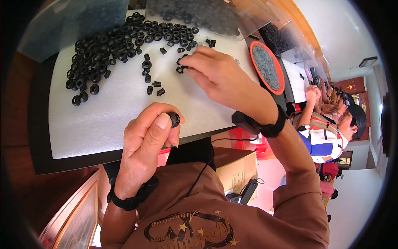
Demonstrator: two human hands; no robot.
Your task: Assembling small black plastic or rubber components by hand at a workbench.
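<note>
Far L: a big pile of black rings (95, 62) is sitting on the worktop (83, 133), w/ a few black plugs (156, 84) lying loose between it and the L hand (145, 135). That hand is curling mostly closed, thumb + index pinching a black bead (174, 120), its open end facing roughly R. Then R hand (219, 74) is reaching fwd, fingertips bunching at a couple small black pieces (179, 69); can't tell if it's gripping one. Key thing imo: those pieces are lying fwd of the bead, R hand being way nearer; fingers are partly hiding their long axis. Further R, an orange bowl (282, 85) is holding clear-ish bits (265, 66).
</note>
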